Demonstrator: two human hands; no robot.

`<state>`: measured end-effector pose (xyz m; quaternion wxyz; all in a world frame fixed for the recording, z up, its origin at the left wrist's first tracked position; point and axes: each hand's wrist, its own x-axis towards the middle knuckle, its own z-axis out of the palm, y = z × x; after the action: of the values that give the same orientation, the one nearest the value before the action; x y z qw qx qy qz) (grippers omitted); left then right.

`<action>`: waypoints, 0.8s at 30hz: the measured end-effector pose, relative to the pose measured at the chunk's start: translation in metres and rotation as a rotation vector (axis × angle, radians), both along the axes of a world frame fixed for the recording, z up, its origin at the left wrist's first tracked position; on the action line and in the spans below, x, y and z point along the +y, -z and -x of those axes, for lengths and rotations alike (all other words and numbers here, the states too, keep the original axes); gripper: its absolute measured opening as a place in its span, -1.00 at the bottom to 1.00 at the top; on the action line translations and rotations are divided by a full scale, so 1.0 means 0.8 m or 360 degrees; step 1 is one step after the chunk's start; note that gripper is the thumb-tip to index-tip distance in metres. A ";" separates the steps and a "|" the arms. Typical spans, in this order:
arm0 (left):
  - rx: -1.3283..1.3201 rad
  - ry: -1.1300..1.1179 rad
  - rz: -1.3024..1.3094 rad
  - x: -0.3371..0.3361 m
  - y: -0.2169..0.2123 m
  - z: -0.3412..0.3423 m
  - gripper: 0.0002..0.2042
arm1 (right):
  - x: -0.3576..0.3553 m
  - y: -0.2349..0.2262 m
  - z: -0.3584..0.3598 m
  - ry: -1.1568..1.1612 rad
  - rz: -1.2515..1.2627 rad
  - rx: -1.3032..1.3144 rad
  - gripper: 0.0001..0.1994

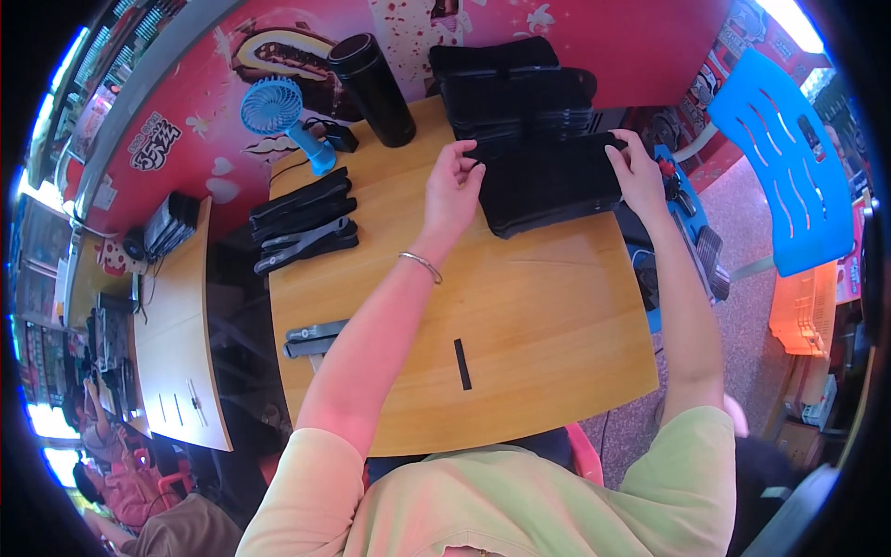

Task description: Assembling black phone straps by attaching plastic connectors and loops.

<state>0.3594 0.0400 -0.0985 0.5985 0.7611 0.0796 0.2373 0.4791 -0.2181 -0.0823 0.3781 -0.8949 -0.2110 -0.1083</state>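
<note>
A flat black fabric piece (pixel 552 176) lies on a thick black pile at the far right of the wooden table (pixel 501 306). My left hand (pixel 453 190) pinches its far left corner between thumb and fingers; a thin metal bangle is on that wrist. At the far right corner, my right hand (pixel 640 176) grips the edge with its thumb on the near side. Whether one layer or several are in my fingers cannot be made out. Behind it are more stacked black fabric pieces (pixel 515 93). A short black strip (pixel 462 364) lies alone near the table's front.
Black folded straps (pixel 302 204) and a grey one (pixel 306 246) lie at the left, with another grey strap (pixel 314 339) nearer me. A blue handheld fan (pixel 274 107) and a black tumbler (pixel 373 93) stand behind. A blue chair (pixel 780 162) is at right; people sit far left.
</note>
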 end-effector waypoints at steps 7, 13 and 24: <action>0.0082 -0.0013 0.0001 0.010 0.000 -0.007 -0.71 | 0.004 0.005 0.000 -0.0007 -0.0079 0.0012 -0.70; 0.0086 -0.0004 0.0033 0.003 -0.005 0.002 -0.65 | 0.000 0.013 -0.008 -0.0022 -0.0104 0.0029 -0.70; -0.0010 0.0643 0.0001 0.016 -0.003 0.033 0.16 | 0.004 0.006 -0.005 -0.0012 0.0003 0.0082 -0.66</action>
<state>0.3330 0.0531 -0.0963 0.6344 0.7606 -0.0766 0.1148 0.4834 -0.2152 -0.0872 0.3828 -0.8970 -0.2047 -0.0836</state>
